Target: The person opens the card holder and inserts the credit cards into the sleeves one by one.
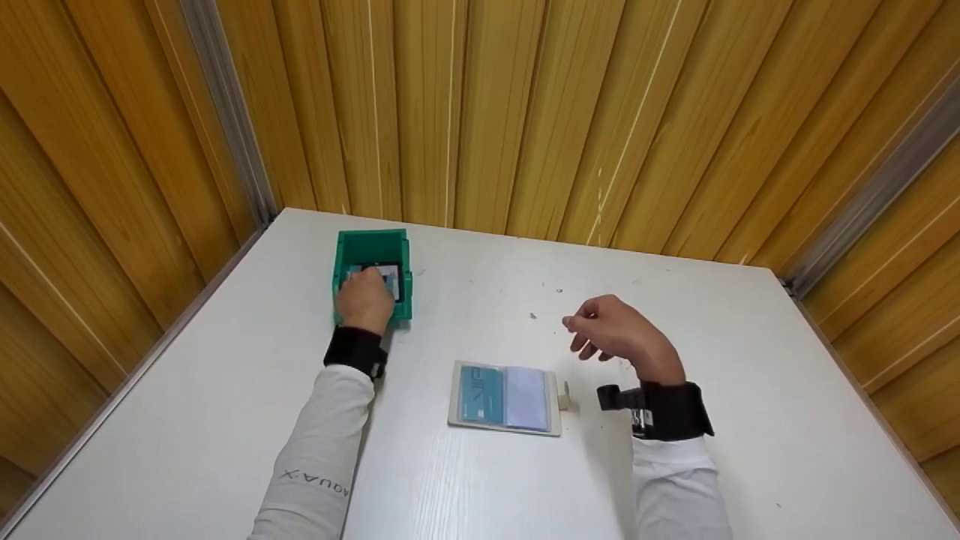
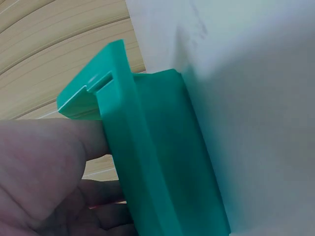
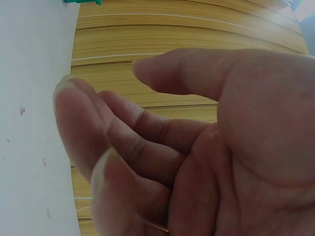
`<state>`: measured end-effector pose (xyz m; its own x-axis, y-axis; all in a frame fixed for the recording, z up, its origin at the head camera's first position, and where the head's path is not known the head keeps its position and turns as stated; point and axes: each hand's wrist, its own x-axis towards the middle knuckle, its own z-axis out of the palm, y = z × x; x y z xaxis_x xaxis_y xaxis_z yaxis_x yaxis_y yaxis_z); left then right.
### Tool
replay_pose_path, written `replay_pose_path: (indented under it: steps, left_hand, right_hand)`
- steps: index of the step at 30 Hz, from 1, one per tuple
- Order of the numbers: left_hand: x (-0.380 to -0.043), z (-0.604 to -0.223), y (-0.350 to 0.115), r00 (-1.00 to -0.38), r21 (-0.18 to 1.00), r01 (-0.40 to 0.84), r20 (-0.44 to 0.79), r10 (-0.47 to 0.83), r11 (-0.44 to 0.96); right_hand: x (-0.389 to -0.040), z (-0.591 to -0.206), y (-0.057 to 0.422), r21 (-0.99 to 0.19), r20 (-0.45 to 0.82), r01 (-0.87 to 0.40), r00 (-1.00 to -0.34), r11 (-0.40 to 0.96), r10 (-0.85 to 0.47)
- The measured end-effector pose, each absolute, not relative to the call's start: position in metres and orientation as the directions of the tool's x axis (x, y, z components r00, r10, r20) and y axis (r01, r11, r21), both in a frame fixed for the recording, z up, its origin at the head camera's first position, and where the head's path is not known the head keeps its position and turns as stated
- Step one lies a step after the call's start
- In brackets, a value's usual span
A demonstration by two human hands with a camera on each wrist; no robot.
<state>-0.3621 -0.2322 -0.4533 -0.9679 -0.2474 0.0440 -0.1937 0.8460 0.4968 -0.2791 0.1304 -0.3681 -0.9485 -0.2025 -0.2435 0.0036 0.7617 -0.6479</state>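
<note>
Though partly hidden by the left hand (image 1: pixel 365 301), easy to spot low inside the small green plastic bin (image 1: pixel 373 244): pale and blue cards (image 1: pixel 391 275). Down in the bin with the left hand, back of the hand up, but fingertips out of sight; cannot tell whether gripping a card or not. From the left wrist, thumb and fingers partly behind the bin wall. Nearer the front, flat on the white table (image 1: pixel 420 480): an open cream card holder (image 1: pixel 555 412) with clear pockets. In its left pocket, a blue card (image 1: pixel 481 394) with big letters; in its right pocket, a pale sheet (image 1: pixel 526 397). At its right edge, a short strap (image 1: pixel 564 400) sticking out. Past the strap, up over the table: the right hand (image 1: pixel 619 330), loose and empty, fingers softly bent, thumb and fingertips apart. On each wrist, a black band (image 1: pixel 679 411), then white sleeves (image 1: pixel 679 487) below. On the table top, a few tiny dark marks (image 1: pixel 533 316). Behind it all, yellow-brown wood-look panels (image 1: pixel 480 112) with grey metal posts (image 1: pixel 232 105) at the corners.
</note>
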Motion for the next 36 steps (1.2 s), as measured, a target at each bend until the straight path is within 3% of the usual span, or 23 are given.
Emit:
replay_pose_path:
  steps: [36]
  left_hand:
    - [-0.365, -0.464, -0.225, -0.960, 0.479, -0.170, 0.116, -0.254, 0.861]
  right_hand:
    - [-0.281, -0.381, 0.134, -0.631, -0.257, 0.004, -0.945, 0.776, -0.204]
